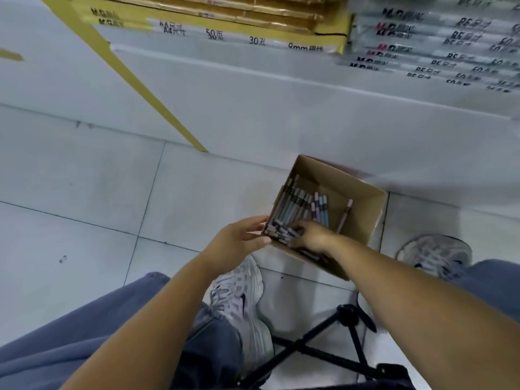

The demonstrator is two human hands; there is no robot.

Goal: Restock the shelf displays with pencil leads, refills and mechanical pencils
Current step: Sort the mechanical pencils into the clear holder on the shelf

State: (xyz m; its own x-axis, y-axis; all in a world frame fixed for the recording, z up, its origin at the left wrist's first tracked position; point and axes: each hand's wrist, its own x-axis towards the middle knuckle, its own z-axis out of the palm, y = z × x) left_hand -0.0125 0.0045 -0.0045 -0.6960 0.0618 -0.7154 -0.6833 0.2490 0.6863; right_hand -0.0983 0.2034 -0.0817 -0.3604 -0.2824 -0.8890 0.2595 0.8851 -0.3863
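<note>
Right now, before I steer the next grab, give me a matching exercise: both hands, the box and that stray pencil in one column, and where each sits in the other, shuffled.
Things
1. left hand
2. right hand
3. lone pencil
4. cardboard box

Places
A. on the floor tiles
B. inside the box, on the pencil pile
C. against the box's outer left corner, fingers straight
D. inside the box, apart from the pile, towards its right side

Pairs: 1-C, 2-B, 3-D, 4-A
</note>
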